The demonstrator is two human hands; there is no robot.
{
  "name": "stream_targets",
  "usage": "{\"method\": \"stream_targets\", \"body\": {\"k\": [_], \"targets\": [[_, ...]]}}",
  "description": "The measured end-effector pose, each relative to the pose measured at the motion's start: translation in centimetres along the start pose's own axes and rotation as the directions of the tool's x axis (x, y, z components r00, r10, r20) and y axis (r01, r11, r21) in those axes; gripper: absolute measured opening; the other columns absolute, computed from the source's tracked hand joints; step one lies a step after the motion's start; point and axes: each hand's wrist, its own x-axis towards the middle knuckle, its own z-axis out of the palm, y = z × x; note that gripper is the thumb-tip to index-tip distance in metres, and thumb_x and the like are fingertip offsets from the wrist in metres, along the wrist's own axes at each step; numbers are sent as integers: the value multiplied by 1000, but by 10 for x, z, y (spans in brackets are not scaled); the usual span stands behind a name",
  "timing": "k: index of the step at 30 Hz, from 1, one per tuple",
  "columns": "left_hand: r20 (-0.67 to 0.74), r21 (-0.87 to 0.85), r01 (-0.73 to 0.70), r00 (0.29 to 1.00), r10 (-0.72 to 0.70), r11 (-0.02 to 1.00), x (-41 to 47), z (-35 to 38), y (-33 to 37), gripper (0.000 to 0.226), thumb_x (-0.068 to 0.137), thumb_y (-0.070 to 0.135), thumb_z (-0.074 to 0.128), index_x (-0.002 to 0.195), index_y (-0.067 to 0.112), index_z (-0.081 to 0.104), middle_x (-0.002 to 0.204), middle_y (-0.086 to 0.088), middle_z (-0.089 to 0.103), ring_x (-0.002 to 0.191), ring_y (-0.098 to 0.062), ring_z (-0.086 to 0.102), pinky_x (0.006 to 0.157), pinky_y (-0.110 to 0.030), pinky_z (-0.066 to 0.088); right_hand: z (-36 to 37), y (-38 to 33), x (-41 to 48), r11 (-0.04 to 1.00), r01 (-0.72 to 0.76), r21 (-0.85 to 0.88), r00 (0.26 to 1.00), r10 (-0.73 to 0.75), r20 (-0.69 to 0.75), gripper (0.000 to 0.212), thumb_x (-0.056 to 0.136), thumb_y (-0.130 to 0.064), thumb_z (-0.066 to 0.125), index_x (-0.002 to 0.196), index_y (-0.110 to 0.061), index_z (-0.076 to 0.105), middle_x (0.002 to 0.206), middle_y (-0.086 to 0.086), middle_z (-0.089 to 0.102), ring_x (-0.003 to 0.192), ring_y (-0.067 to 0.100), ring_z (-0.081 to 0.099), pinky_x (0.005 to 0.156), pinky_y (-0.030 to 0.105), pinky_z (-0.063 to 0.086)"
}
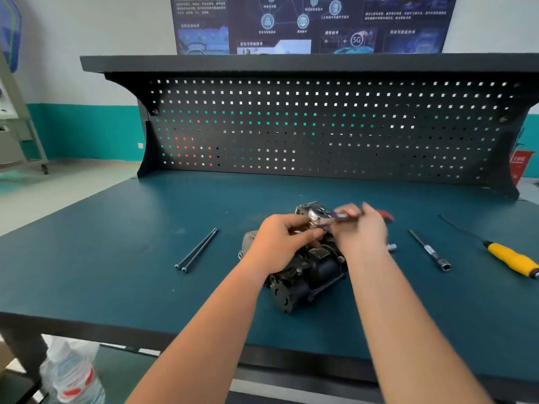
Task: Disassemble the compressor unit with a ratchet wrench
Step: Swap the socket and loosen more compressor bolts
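The right hand was closed round the handle of the ratchet wrench, blurred, with the red end of the grip showing past the knuckles. The left hand had its fingers and thumb curled in at the wrench's head, apparently steadying it on a fastener. The blur hid whether it also pinched the housing. The head sat on the far, upper end of the compressor unit, which lay on its side in the middle of the green table.

Two long bolts lay side by side well to the left, so part of the stripping looked done. An extension bar and a yellow-handled screwdriver lay to the right, unused. The unit appeared whole, so most of the disassembly seemed left to do.
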Motion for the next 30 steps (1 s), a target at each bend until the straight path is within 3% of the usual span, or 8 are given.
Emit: {"method": "stream_targets", "body": {"k": [7,13,15,17,21,23,26,30], "targets": [[-13,26,-14,1000,15,1000,2,-1,-4,19,82,7,68,79,25,72,74,6,73,74,-7,68,77,-22,52,-35,27,-54,865,473,164,881,-462,-105,20,101,-27,37,85,-15,39,50,-4,48,48,11,52,70,30,54],[17,29,-9,1000,9,1000,1,-1,-4,9,84,14,68,83,23,70,78,5,74,79,-10,69,79,-23,50,21,2,21,943,-16,-333,997,-8,-71,32,101,-19,37,69,-15,34,34,-7,29,25,6,27,35,15,27],[50,34,-11,999,10,999,1,-2,-2,13,86,13,66,87,26,68,83,3,74,84,-12,69,83,-25,49,44,11,35,717,-213,-664,967,254,-35,30,100,-23,38,72,-12,36,36,-8,27,26,3,24,31,12,20],[68,22,-1,998,0,1000,0,-3,-1,14,87,12,65,90,25,67,87,0,74,84,-10,69,83,-23,49,64,30,37,255,-172,-952,868,495,-25,26,100,-29,38,80,-12,40,40,-9,28,29,1,23,27,13,19],[-50,-27,3,999,-4,1000,-3,-2,-2,10,82,9,69,88,1,72,83,-9,74,76,-10,65,72,-16,48,82,68,28,-285,44,-958,656,731,-188,25,99,-37,41,94,-13,48,46,-10,30,34,0,24,29,14,21],[-54,6,-4,999,4,1000,-2,-1,-3,13,82,11,70,89,1,73,86,-12,74,77,-10,62,71,-17,47,79,64,28,-213,-9,-977,647,744,-169,25,99,-36,41,96,-13,50,47,-11,30,34,0,25,30,13,22],[-11,27,-8,1000,8,1000,0,-1,0,5,81,12,71,85,15,72,83,-2,74,74,-5,61,72,-16,46,64,36,33,291,-230,-929,715,698,42,22,100,-29,40,90,-11,48,46,-10,30,33,-1,27,30,10,21],[-22,-47,19,1000,-20,999,2,0,-2,12,83,10,69,87,20,72,71,8,72,70,-1,65,67,-9,46,16,4,14,972,-162,-171,982,176,69,34,101,-21,34,68,-15,32,39,-6,32,36,6,33,49,16,32]]}}
